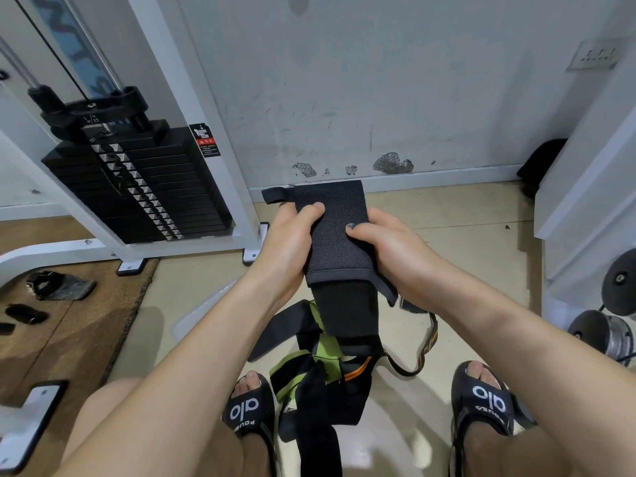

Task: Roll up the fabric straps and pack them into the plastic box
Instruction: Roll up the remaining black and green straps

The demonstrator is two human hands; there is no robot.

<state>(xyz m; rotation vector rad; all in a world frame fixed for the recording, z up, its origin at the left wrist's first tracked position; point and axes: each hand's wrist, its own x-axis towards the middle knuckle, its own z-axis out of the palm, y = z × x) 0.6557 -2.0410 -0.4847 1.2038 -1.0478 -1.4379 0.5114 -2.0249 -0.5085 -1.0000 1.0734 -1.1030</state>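
Head view: your left hand and right hand grip a wide black strap from either side, fingers curled, thumbs on its front, above a heap of straps on the floor between your sandals.

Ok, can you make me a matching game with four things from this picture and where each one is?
Things:
1. black strap
2. green and black straps
3. weight stack
4. wall socket

Places:
A. on the wall, top right
B. held up in left hand and right hand
C. inside the white machine frame, on the left
D. piled on the floor between the sandals

Pairs: 1-B, 2-D, 3-C, 4-A
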